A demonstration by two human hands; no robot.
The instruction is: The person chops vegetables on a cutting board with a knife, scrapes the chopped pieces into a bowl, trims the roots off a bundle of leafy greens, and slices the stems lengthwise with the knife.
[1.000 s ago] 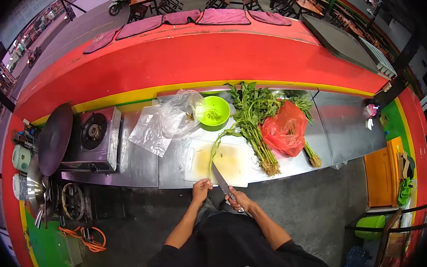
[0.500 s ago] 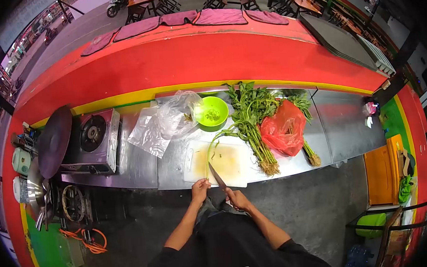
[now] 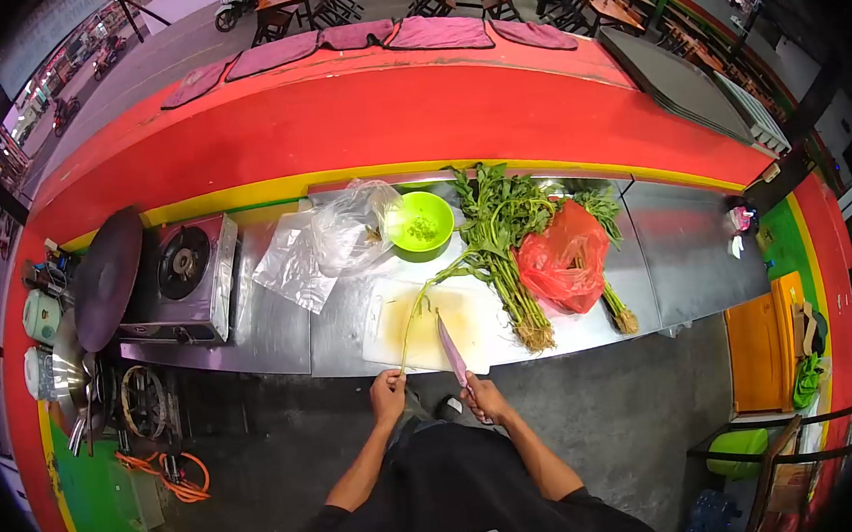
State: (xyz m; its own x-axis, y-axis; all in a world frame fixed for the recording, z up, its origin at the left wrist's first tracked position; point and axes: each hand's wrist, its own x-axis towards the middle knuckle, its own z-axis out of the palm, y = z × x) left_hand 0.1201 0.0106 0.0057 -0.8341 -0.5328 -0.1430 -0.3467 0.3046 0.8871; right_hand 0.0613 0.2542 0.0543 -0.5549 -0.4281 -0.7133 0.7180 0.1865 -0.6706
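Note:
My left hand [image 3: 388, 394] pinches the lower end of a long green stalk [image 3: 412, 329] at the near edge of the white cutting board [image 3: 471, 334]. The stalk runs up across the board toward the leafy greens [image 3: 493, 223]. In my right hand [image 3: 483, 399] is the handle of a knife [image 3: 450, 347], its blade over the board and pointing away from me, to the right of the stalk and apart from it. Behind the board stands a green bowl [image 3: 422, 222] with small green pieces inside.
Clear plastic bags [image 3: 344, 237] lie left of the bowl. A red plastic bag [image 3: 566, 260] sits against the greens on the right. Farther left are a gas stove [image 3: 184, 270] and a dark wok lid [image 3: 110, 281]. A red wall [image 3: 384, 119] borders the counter's back.
My left hand has shifted slightly left with the stalk's lower end. The knife in my right hand has moved right, away from the stalk, and its blade is more upright in view.

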